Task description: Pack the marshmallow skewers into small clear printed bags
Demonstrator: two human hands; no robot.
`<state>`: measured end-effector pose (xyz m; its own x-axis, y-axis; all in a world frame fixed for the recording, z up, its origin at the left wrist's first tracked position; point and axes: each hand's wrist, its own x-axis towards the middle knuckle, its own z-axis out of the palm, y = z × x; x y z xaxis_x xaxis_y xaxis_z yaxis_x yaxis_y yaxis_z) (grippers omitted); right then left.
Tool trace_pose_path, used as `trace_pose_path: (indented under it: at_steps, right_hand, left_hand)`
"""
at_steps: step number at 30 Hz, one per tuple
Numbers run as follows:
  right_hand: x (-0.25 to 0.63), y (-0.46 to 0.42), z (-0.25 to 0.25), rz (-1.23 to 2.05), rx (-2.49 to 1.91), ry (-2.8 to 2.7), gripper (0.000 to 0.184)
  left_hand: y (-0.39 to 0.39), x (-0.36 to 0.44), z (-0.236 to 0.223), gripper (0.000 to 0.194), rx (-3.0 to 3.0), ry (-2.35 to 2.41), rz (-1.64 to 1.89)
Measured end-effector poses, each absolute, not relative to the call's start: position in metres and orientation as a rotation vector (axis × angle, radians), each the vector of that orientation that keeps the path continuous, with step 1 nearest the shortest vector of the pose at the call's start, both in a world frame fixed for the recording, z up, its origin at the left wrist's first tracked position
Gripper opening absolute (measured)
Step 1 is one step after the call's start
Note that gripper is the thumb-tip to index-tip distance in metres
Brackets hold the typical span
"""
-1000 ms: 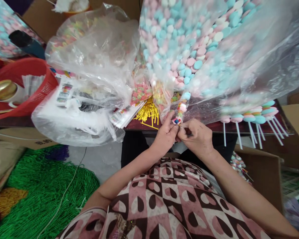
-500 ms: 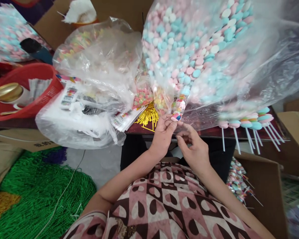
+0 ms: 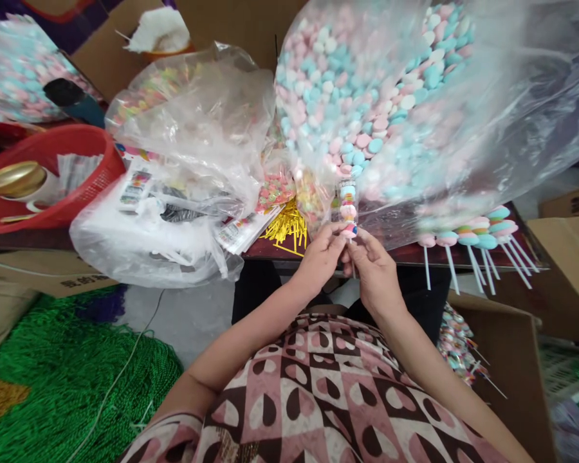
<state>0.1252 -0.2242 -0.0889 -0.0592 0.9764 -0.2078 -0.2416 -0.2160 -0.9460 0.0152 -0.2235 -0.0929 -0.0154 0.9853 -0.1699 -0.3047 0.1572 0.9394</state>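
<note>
Between my hands stands a marshmallow lollipop (image 3: 348,204) in a clear printed wrapper, nearly upright at the table's front edge. My left hand (image 3: 321,254) pinches the wrapper's lower end. My right hand (image 3: 375,267) is closed around the same lower end from the other side, near the stick, which its fingers partly hide. Just left of the hands lies a bunch of gold twist ties (image 3: 288,226), beside a stack of printed wrappers (image 3: 244,230). Behind the lollipop sits a large clear bag of pink, blue and white marshmallows (image 3: 347,96).
Several unwrapped marshmallow lollipops (image 3: 468,236) lie at the right, sticks over the table edge. Below them, a cardboard box (image 3: 499,360) holds wrapped ones. A red basket (image 3: 89,177), plastic bags (image 3: 197,122) and a green heap of strings (image 3: 87,379) are on the left.
The wrapped lollipop has gone from tilted to nearly upright. My right hand, earlier apart with its fingers curled, has moved in and closed on the lower end.
</note>
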Motion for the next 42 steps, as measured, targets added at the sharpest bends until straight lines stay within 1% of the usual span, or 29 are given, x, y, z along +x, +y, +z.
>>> trace_pose_path:
  at_steps: [2,4,6,8,11,14,19,23,26,31,35,36,40,42]
  right_hand:
    - [0.130,-0.223,-0.083,1.510,-1.159,-0.841,0.032]
    - [0.135,-0.224,-0.075,1.572,-1.133,-0.754,0.026]
    - [0.141,-0.227,-0.067,1.670,-1.079,-0.698,0.018]
    - [0.145,-0.230,-0.060,1.786,-1.026,-0.674,0.013]
    - [0.147,-0.234,-0.055,1.929,-0.973,-0.652,0.020]
    - [0.147,-0.235,-0.054,1.956,-1.001,-0.665,0.025]
    - [0.150,-0.229,-0.057,1.890,-1.082,-0.862,0.029]
    - [0.149,-0.224,-0.060,1.961,-1.091,-0.917,0.034]
    - [0.144,-0.224,-0.064,1.973,-1.149,-0.864,0.032]
    - [0.137,-0.224,-0.070,1.853,-1.221,-0.784,0.027]
    - [0.137,-0.221,-0.072,1.757,-1.235,-0.782,0.024]
    - [0.138,-0.221,-0.073,1.738,-1.239,-0.779,0.025]
    - [0.138,-0.221,-0.078,1.690,-1.231,-0.781,0.028]
    - [0.137,-0.222,-0.080,1.673,-1.222,-0.792,0.028]
  left_hand:
    - [-0.223,0.011,-0.091,0.025,0.879,1.060,1.226]
    - [-0.221,0.008,-0.088,0.024,0.835,1.129,1.306]
    - [-0.220,0.006,-0.083,0.028,0.728,1.154,1.418]
    - [-0.218,0.006,-0.076,0.032,0.626,1.027,1.465]
    - [-0.215,0.007,-0.066,0.034,0.567,0.734,1.383]
    - [-0.213,0.008,-0.062,0.034,0.579,0.649,1.341]
    - [-0.213,0.007,-0.067,0.037,0.579,0.723,1.332]
    - [-0.216,0.008,-0.073,0.036,0.603,0.756,1.276]
    - [-0.217,0.011,-0.080,0.035,0.632,0.802,1.275]
    - [-0.217,0.011,-0.092,0.036,0.753,0.890,1.272]
    - [-0.223,0.007,-0.092,0.043,0.972,1.060,1.374]
    - [-0.225,0.006,-0.092,0.041,1.072,1.141,1.398]
    - [-0.235,0.003,-0.089,0.015,1.586,1.419,1.315]
    - [-0.236,0.003,-0.090,0.013,1.723,1.457,1.265]
